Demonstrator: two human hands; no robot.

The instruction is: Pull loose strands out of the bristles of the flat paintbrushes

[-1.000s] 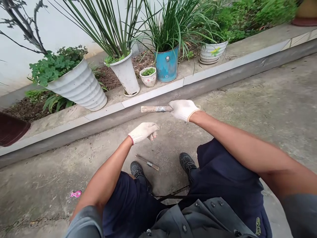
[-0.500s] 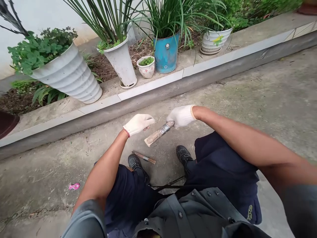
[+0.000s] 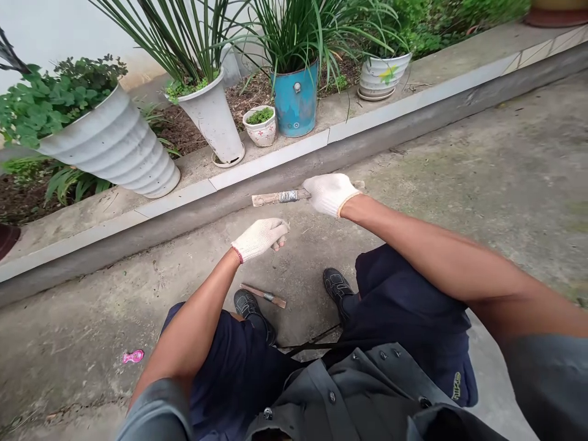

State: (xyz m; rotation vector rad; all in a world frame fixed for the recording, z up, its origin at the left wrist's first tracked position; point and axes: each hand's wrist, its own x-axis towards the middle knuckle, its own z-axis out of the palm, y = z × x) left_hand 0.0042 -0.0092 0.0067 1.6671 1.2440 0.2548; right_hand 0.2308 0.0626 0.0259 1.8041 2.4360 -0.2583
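My right hand (image 3: 329, 193), in a white knitted glove, is wrapped round a flat wooden stick (image 3: 267, 199). Silvery wire or thread (image 3: 288, 196) is wound about the stick, left of the fist. The stick lies nearly level, and its other end sticks out beyond the glove. Lower and to the left, my left hand (image 3: 261, 237), gloved too, has its fingers pinched together; whatever they grip is too small to make out. A second wooden stick (image 3: 275, 300) with a similar winding rests on the concrete beside my left shoe (image 3: 248, 305).
A low tiled ledge (image 3: 271, 162) crosses in front of me. On it stand a ribbed white planter (image 3: 124, 147), a tall white pot (image 3: 211, 119), a small patterned pot (image 3: 261, 131), a blue bucket (image 3: 296, 104) and another white pot (image 3: 383, 76). A pink object (image 3: 133, 356) lies on the ground at left.
My right hand has moved up and away from my body, and the stick in it has swung from a slant to nearly level. My left hand stays pinched, slightly lower.
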